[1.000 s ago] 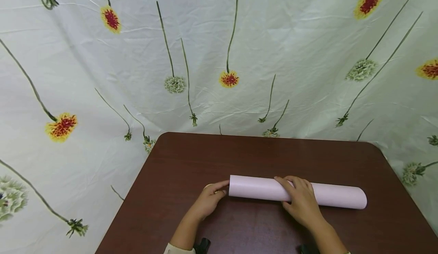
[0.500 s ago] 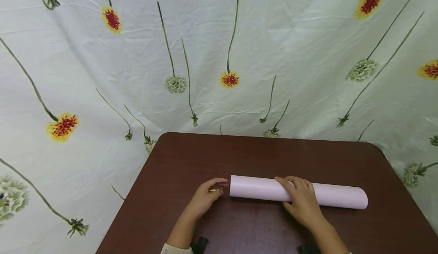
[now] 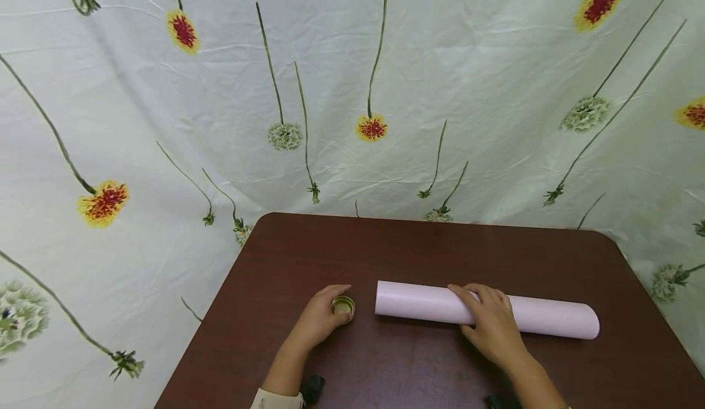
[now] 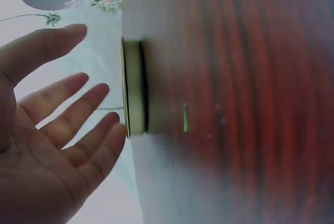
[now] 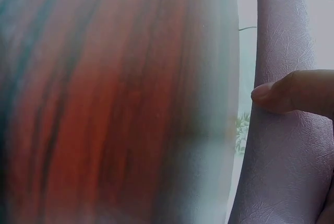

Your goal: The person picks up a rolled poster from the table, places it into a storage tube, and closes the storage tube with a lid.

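Observation:
A small round gold lid (image 3: 343,307) lies flat on the brown table, its raised rim upward. My left hand (image 3: 319,317) is beside it, thumb and fingers spread around its left side. In the left wrist view the fingers (image 4: 78,109) are loosely bent, with a fingertip right at the edge of the lid (image 4: 134,85). To the right lies a long pale pink roll of textured sheet (image 3: 415,302), hollow at its left end. My right hand (image 3: 490,323) grips its middle from above, fingers over the top and thumb (image 5: 282,96) against the near side.
The brown table (image 3: 330,250) has rounded far corners. Behind it hangs a pale cloth (image 3: 330,170) printed with flowers. A dark strap piece (image 3: 313,389) shows at the left wrist.
My left hand has drawn back leftward from the roll's open end, and the gold lid, mostly covered by the fingers before, now shows fully. The right hand stays on the roll.

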{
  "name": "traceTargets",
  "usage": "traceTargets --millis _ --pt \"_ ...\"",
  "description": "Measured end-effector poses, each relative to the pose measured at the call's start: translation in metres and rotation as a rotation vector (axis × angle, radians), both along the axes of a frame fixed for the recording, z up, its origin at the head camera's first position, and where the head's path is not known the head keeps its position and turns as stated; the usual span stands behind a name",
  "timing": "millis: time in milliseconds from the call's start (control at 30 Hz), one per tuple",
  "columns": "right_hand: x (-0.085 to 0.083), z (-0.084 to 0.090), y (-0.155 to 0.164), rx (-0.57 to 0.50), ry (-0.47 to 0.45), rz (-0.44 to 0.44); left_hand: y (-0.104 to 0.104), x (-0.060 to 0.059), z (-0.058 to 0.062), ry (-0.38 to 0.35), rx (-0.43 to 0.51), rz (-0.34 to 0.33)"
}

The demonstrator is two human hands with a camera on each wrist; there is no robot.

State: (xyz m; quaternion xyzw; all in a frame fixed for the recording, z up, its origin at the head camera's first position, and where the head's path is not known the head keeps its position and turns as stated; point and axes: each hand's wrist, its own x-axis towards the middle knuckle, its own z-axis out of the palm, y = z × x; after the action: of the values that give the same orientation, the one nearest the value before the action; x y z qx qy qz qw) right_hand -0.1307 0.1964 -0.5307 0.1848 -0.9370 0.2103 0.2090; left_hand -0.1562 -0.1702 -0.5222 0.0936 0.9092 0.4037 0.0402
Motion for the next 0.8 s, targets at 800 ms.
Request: traceTargets --millis 800 --pt "0.0012 -0.0004 0.0067 -0.005 0.018 -0.006 -0.0068 0.0053 -0.0004 -0.019 -0.249 0.011"
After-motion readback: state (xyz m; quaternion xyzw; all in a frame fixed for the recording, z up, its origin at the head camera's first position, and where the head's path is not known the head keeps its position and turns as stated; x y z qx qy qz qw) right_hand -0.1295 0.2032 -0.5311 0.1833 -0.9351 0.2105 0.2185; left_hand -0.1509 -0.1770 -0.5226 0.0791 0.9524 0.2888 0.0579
